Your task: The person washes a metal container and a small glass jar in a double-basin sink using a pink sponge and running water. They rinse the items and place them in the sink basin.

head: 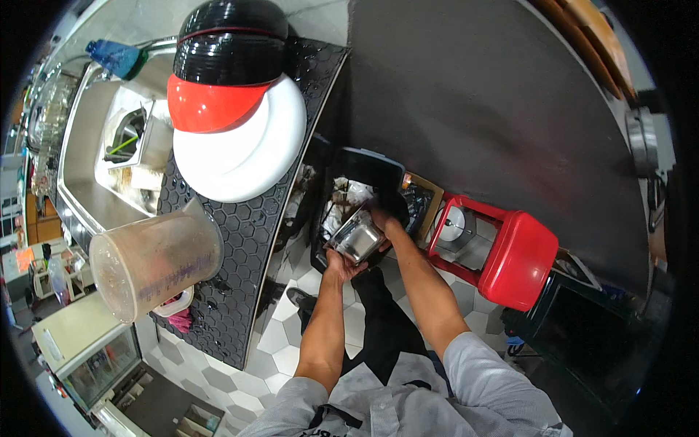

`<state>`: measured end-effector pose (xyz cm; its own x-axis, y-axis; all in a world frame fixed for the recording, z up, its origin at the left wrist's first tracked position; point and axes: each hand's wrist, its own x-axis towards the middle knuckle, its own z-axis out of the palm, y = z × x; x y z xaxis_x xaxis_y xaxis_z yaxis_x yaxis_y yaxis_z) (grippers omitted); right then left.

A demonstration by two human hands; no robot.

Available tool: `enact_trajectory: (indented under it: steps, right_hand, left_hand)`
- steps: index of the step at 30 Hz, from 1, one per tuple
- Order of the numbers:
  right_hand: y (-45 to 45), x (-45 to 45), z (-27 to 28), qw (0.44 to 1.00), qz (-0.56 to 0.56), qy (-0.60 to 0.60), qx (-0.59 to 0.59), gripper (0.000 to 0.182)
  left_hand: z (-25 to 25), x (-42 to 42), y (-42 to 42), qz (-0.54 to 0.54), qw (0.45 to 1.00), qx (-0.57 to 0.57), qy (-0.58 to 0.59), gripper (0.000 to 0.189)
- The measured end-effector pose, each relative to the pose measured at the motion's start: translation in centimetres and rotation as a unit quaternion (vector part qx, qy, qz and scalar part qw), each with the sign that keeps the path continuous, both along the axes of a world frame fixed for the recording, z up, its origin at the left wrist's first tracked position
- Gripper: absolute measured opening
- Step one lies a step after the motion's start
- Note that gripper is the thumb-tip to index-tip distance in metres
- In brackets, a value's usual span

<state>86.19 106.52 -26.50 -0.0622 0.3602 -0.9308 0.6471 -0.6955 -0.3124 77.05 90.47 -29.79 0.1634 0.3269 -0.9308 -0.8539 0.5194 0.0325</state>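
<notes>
Both hands hold a rectangular stainless steel food pan (357,237), tilted over a black waste bin (374,168). My left hand (344,266) grips its near left end. At the upper right side, my right hand (384,223) is closed on the pan, with its fingers partly blurred and hidden. Crumpled white and brownish refuse (341,205) shows inside the bin, to the left of the pan. Whether anything lies in the pan is hard to make out.
On the left, a black hexagon-patterned mat (243,240) carries white plates (240,158), black bowls (232,54) and a translucent measuring jug (158,259), beside a steel sink (82,191). A red plastic stool (519,259) and a cardboard box (434,205) stand right of the bin.
</notes>
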Motion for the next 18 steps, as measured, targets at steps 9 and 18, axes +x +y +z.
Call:
enact_trajectory:
  steps: [9,18]
  right_hand:
    - [1.3,1.0,-1.6,0.99,0.031,-0.006,0.139,0.066]
    - [-0.5,2.1,-3.3,0.993,0.017,0.023,0.118,0.081]
  left_hand:
    - [-0.6,-0.7,1.3,0.001,0.999,-0.007,-0.032,0.076]
    - [-1.1,-1.5,1.3,0.0,1.0,-0.029,-0.01,0.073]
